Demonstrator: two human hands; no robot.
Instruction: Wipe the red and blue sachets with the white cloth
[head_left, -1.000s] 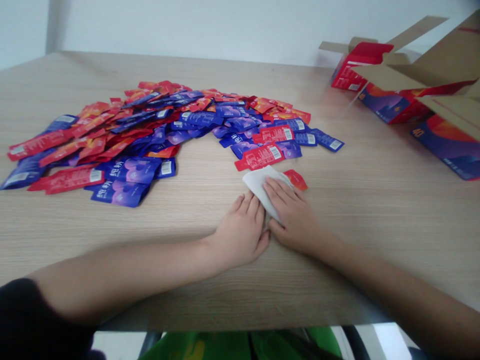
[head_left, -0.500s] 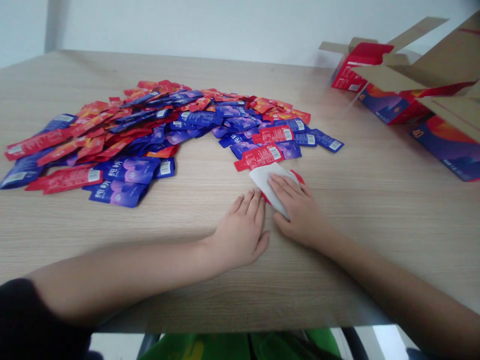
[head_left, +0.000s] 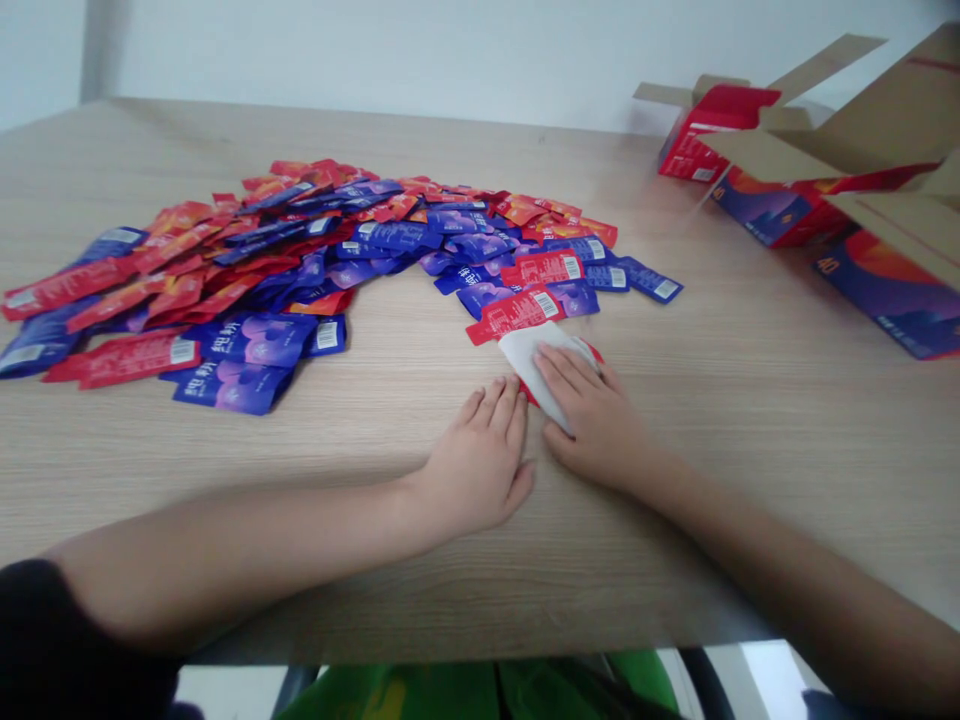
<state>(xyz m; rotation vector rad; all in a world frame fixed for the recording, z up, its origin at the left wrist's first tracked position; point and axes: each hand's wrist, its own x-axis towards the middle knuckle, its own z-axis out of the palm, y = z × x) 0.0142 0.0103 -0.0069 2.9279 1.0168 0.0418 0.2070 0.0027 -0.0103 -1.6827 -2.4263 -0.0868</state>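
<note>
My right hand (head_left: pixel 596 412) presses a folded white wipe (head_left: pixel 531 368) down on a red sachet (head_left: pixel 529 393), its fingers lying over the wipe and the thumb at its near edge. Most of that sachet is covered; only slivers of red show at the sides. Palm down, my left hand (head_left: pixel 480 455) rests on the table with its fingers stretched out, the fingertips at the sachet's left edge. Just beyond the wipe lies another red sachet (head_left: pixel 517 316) with a barcode, overlapping purple-blue ones.
A long curved heap of red and blue sachets (head_left: pixel 300 235) spreads across the table (head_left: pixel 360 600) from left to centre. On the right stand open cartons: a small red one (head_left: pixel 686 150) at the back and larger blue-red ones (head_left: pixel 892 295) nearer. A white wall (head_left: pixel 390 60) is behind.
The whole view has shifted very slightly. Both hands, the wipe and the sachets keep practically the same places.
</note>
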